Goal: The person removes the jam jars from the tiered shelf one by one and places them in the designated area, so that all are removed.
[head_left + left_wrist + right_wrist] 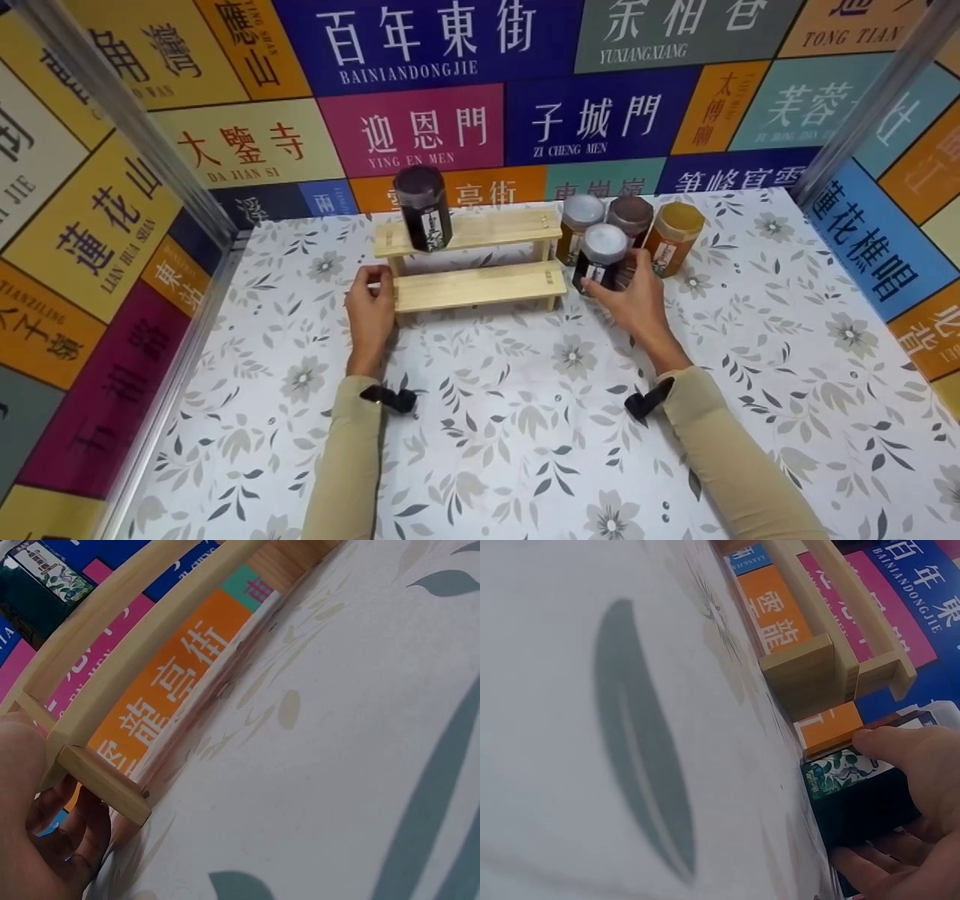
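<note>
A two-tier wooden display rack [480, 286] stands on the table. Its left end is gripped by my left hand [371, 311], whose fingers curl about the lower step near a leg [105, 784]. My right hand [637, 296] holds a dark jar with a pale grey lid [604, 244] between thumb and fingers, right of the rack. In the right wrist view the thumb lies across the label of that dark jar [862, 799], close to the tabletop. On the upper step, at its left, sits another dark jar [426, 210] with a dark lid.
Behind the held jar stand a grey-lidded amber jar [574, 240], a brown-lidded jar [631, 214] and a yellow-lidded orange jar [675, 244], close together. A flower-patterned cloth [510, 450] covers the table. Panels printed with Chinese characters [427, 127] enclose the back and sides.
</note>
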A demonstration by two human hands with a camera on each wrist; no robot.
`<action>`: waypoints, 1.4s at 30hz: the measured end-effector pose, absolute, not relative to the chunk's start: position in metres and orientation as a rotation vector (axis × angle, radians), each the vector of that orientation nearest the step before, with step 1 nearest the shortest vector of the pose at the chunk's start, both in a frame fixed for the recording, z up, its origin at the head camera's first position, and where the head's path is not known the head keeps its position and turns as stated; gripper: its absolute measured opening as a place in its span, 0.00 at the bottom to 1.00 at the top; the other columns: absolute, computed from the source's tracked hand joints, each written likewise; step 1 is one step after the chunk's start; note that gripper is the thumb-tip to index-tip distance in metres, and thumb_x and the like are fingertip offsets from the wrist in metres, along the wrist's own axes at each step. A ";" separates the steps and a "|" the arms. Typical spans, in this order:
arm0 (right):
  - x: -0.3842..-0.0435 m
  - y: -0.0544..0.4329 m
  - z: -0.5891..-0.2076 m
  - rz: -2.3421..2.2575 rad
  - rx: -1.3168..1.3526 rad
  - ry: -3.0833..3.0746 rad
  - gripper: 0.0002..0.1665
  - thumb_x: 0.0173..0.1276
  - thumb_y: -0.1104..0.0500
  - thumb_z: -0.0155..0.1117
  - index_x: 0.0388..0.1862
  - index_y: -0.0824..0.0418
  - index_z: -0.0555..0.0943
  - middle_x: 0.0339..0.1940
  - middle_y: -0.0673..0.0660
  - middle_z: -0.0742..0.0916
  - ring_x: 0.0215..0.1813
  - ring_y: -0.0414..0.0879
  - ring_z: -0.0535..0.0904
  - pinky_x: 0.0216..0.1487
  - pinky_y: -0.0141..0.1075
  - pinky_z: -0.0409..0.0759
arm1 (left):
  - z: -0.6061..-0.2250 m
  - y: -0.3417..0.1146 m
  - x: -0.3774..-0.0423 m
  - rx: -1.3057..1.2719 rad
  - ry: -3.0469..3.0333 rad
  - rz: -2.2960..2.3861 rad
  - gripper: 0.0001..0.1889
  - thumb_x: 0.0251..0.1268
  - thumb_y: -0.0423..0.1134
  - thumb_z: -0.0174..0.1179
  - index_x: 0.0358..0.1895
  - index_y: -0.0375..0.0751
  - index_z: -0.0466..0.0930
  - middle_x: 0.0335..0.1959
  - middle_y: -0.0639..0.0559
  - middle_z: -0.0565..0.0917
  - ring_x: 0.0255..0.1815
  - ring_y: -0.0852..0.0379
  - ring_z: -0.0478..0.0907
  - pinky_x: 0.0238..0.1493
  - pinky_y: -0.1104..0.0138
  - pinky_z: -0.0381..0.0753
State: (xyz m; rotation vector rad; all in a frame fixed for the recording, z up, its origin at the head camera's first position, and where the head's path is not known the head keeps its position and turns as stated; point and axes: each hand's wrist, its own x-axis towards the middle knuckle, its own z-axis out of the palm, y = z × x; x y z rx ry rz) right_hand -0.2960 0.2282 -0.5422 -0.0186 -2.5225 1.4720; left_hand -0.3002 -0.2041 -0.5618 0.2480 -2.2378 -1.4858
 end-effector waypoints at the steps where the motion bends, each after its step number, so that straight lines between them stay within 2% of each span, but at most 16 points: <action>1: -0.296 0.228 -0.542 1.474 -0.015 -2.522 0.50 0.64 0.48 0.85 0.75 0.63 0.66 0.70 0.71 0.82 0.73 0.64 0.79 0.75 0.56 0.78 | -0.562 -0.204 -0.300 0.250 -2.237 -1.486 0.11 0.84 0.42 0.57 0.54 0.40 0.85 0.49 0.42 0.88 0.39 0.50 0.85 0.40 0.65 0.82; 8: -0.296 0.229 -0.539 1.425 0.013 -2.558 0.50 0.67 0.48 0.83 0.77 0.66 0.67 0.70 0.70 0.82 0.74 0.64 0.79 0.75 0.57 0.77 | -0.561 -0.204 -0.299 0.264 -2.252 -1.488 0.11 0.85 0.43 0.57 0.55 0.41 0.85 0.51 0.42 0.88 0.41 0.48 0.86 0.41 0.63 0.82; 15: -0.293 0.233 -0.531 1.441 0.002 -2.605 0.52 0.69 0.43 0.80 0.80 0.66 0.66 0.73 0.69 0.80 0.75 0.64 0.77 0.75 0.58 0.77 | -0.561 -0.202 -0.299 0.256 -2.261 -1.484 0.12 0.86 0.43 0.57 0.55 0.40 0.85 0.51 0.42 0.88 0.41 0.47 0.86 0.42 0.62 0.82; 18: -0.291 0.234 -0.523 1.435 0.021 -2.544 0.51 0.69 0.43 0.80 0.79 0.65 0.68 0.70 0.69 0.82 0.71 0.63 0.79 0.71 0.58 0.79 | -0.562 -0.202 -0.299 0.249 -2.261 -1.487 0.12 0.86 0.43 0.56 0.56 0.40 0.85 0.51 0.42 0.88 0.41 0.48 0.86 0.42 0.61 0.82; 25: -0.285 0.224 -0.493 1.424 0.093 -2.302 0.44 0.68 0.50 0.82 0.75 0.65 0.73 0.71 0.66 0.82 0.73 0.58 0.80 0.73 0.54 0.80 | -0.561 -0.203 -0.299 0.236 -2.253 -1.489 0.12 0.86 0.44 0.56 0.55 0.41 0.85 0.51 0.42 0.88 0.41 0.48 0.86 0.42 0.62 0.83; 33: -0.280 0.183 -0.473 1.480 0.324 -2.124 0.37 0.69 0.55 0.81 0.73 0.61 0.77 0.70 0.64 0.83 0.74 0.51 0.79 0.74 0.49 0.81 | -0.561 -0.204 -0.300 0.248 -2.250 -1.490 0.11 0.85 0.42 0.57 0.55 0.40 0.85 0.51 0.41 0.88 0.41 0.47 0.86 0.42 0.63 0.83; 38: -0.283 0.141 -0.472 1.632 0.454 -2.095 0.41 0.69 0.60 0.81 0.76 0.65 0.73 0.72 0.66 0.81 0.75 0.56 0.78 0.75 0.51 0.79 | -0.560 -0.204 -0.300 0.257 -2.259 -1.481 0.12 0.85 0.43 0.56 0.54 0.41 0.85 0.51 0.42 0.88 0.40 0.48 0.86 0.41 0.63 0.82; 42: -0.289 0.109 -0.474 1.700 0.555 -2.093 0.44 0.67 0.61 0.82 0.77 0.67 0.72 0.74 0.68 0.80 0.77 0.56 0.77 0.77 0.50 0.78 | -0.561 -0.204 -0.300 0.261 -2.267 -1.464 0.12 0.86 0.43 0.56 0.55 0.41 0.85 0.51 0.42 0.88 0.40 0.48 0.85 0.42 0.61 0.83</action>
